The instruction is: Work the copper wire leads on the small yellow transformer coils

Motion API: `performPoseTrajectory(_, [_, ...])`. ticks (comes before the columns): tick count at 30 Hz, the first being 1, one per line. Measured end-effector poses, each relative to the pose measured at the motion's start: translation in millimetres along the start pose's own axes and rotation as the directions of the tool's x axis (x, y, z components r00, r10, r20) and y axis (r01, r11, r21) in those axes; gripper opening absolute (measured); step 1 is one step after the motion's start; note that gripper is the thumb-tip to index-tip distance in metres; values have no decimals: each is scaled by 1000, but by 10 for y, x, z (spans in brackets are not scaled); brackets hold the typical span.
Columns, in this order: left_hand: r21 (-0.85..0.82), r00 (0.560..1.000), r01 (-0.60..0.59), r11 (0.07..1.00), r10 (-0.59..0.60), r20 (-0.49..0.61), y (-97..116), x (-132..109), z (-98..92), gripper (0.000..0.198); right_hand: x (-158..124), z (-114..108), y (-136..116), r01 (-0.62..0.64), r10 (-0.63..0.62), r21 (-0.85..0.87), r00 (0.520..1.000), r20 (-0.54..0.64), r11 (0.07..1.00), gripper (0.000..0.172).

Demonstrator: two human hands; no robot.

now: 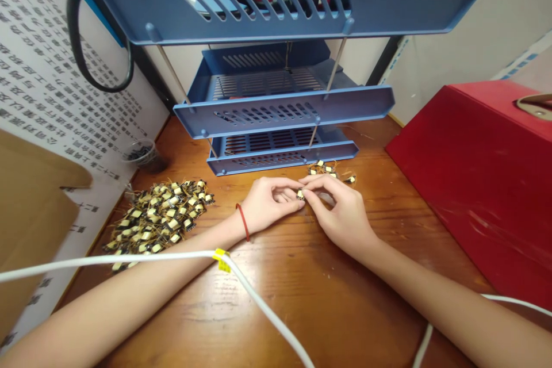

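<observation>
White cable [172, 255] with a yellow tag [222, 260] crosses the lower left, nearest the camera. Near the frame's centre, one small part [301, 195] sits between the meeting fingertips of the left hand [269, 204] and right hand [340, 213], both pinching it, neither clearly nearer; its long axis is too small to tell. Similar loose parts [321, 168] lie just above the right hand, a larger pile [172, 223] at centre left, and a blue rack [336, 104] stands at the top.
</observation>
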State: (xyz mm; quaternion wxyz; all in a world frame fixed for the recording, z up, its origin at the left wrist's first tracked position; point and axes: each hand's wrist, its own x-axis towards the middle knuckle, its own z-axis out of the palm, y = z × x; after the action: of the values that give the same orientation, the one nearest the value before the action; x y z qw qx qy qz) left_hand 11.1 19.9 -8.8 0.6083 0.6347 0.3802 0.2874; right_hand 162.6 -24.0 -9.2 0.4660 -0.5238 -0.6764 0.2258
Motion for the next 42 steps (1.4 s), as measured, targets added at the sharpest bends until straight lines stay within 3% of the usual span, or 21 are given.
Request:
performPoseTrajectory(21, [-23, 997, 13, 1000, -11, 80, 15, 1, -33, 35, 14, -29, 16, 35, -36, -50, 999, -12, 998, 8])
performPoseTrajectory(26, [-86, 998, 11, 996, -5, 64, 12, -5, -26, 30, 19, -27, 34, 2, -2, -2, 1000, 4, 1000, 7])
performPoseTrajectory(33, [-164, 999, 40, 986, -44, -21, 34, 2, -25, 26, 37, -17, 123, -156, 137, 256, 986, 89, 954, 7])
performPoseTrajectory(42, [-248, 997, 45, 968, -61, -56, 45, 18, -26, 22, 66, -17, 140, -142, 127, 213, 988, 87, 967, 9])
